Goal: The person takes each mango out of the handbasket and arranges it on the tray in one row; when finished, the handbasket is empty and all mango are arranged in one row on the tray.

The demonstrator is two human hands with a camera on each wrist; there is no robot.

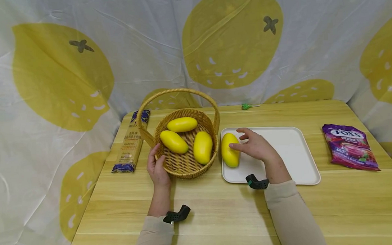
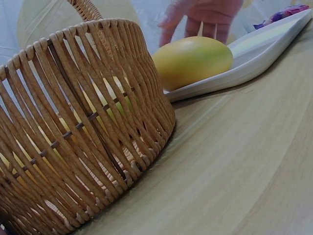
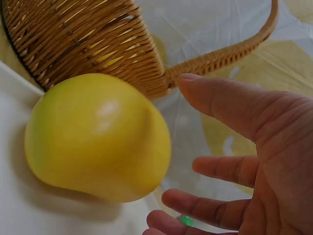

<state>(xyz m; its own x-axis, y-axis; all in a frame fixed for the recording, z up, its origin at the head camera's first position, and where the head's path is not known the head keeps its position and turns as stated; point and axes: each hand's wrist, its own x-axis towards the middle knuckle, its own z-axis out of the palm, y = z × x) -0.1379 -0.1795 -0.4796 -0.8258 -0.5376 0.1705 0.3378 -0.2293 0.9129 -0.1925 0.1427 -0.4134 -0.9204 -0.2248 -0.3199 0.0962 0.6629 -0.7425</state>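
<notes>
Mango (image 1: 230, 158) lies at the left end of the white tray (image 1: 284, 152), beside the right hand (image 1: 257, 147), its fingers spread and gripping nothing. The left hand (image 1: 159, 172) touches the wicker basket (image 1: 184, 163); I cannot tell whether it grips. Weave partly hides the basket's three mangoes (image 1: 174, 142) from the wrist views.

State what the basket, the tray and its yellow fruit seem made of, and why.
Basket: interlaced strands suggest wicker or imitation wicker, satin finish.
Tray: smooth white, probably plastic; rounded corners look moulded.
Yellow fruit: smooth skin, soft highlight; perhaps plastic or foam, possibly real.
</notes>
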